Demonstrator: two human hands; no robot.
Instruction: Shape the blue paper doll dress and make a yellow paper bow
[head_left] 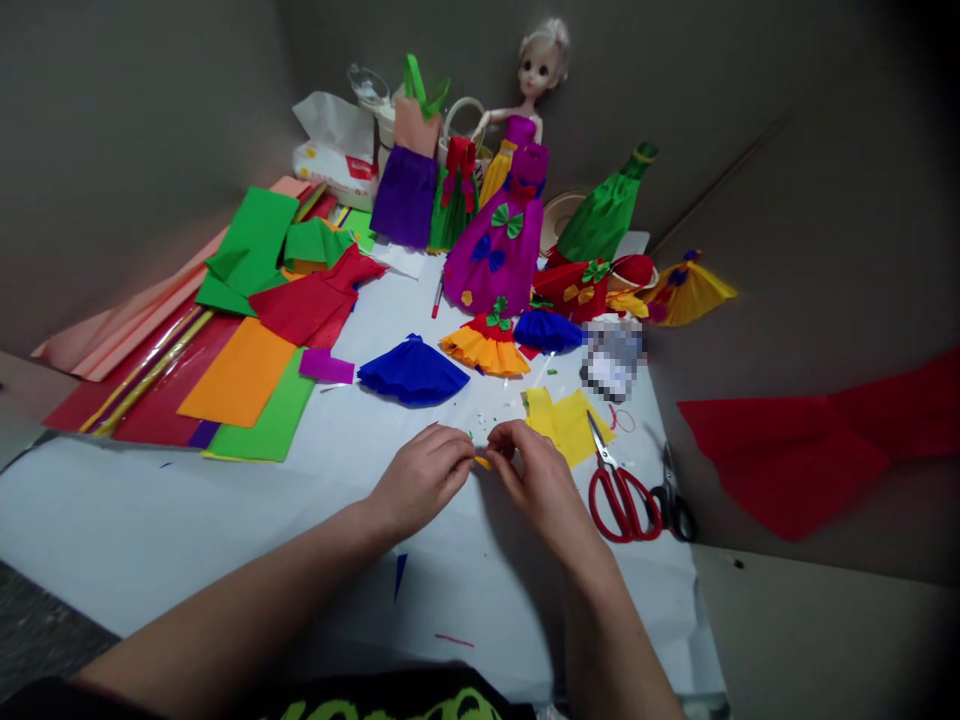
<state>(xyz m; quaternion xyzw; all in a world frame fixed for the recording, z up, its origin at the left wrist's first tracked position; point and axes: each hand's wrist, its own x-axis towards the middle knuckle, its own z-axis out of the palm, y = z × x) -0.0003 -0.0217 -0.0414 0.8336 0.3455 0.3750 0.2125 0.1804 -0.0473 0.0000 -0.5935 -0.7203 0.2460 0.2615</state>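
My left hand (424, 478) and my right hand (536, 475) meet above a white-covered table (172, 530), their fingertips pinching a tiny yellow-orange paper piece (484, 462). Most of that piece is hidden by my fingers. Just beyond my right hand lies a yellow crepe paper sheet (566, 425). Red-handled scissors (619, 500) rest to the right of that hand, with black-handled scissors (673, 508) beside them. A blue paper skirt (412, 370) lies ahead of my left hand, and small paper scraps are scattered near my fingertips.
Stacked coloured paper sheets (240, 385) cover the table's left side. Several paper doll dresses, including a magenta dress (499, 240), crowd the back beside a standing doll (540, 60) and a tissue pack (337, 150). Red crepe paper (795, 450) lies on the right, beyond the table's edge.
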